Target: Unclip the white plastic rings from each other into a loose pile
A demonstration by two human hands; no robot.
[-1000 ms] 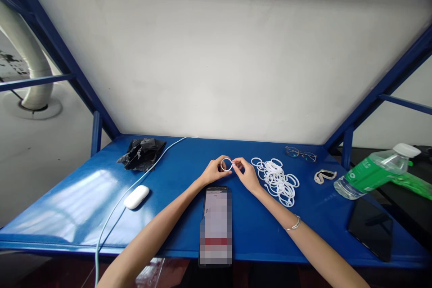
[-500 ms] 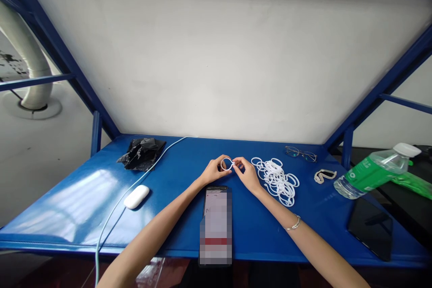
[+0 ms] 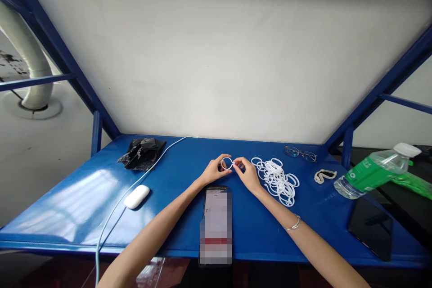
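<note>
Between my two hands, above the table's middle, is a thin white ring (image 3: pixel 227 158) with a small joint on its right side. My left hand (image 3: pixel 212 172) curls around the ring's left side, thumb and finger closed on it. On the right, the fingertips of my right hand (image 3: pixel 248 175) pinch the ring at its joint; exactly how they grip it is too small to tell. A loose heap of similar white rings (image 3: pixel 276 175) lies just right of my right hand. Below my hands a phone (image 3: pixel 218 220) lies upright to me, its screen lit.
On the blue table (image 3: pixel 182 175) lie a crumpled black bag (image 3: pixel 143 154), a white mouse (image 3: pixel 137 197) and a pale cable (image 3: pixel 118 209). To the right are eyeglasses (image 3: pixel 301 154), a small beige strap (image 3: pixel 324 176), a tilted green-labelled bottle (image 3: pixel 373 173) and a dark tablet (image 3: pixel 371 228).
Almost nothing differs. The ring and the fingers around it have shifted very slightly; both hands keep their hold.
</note>
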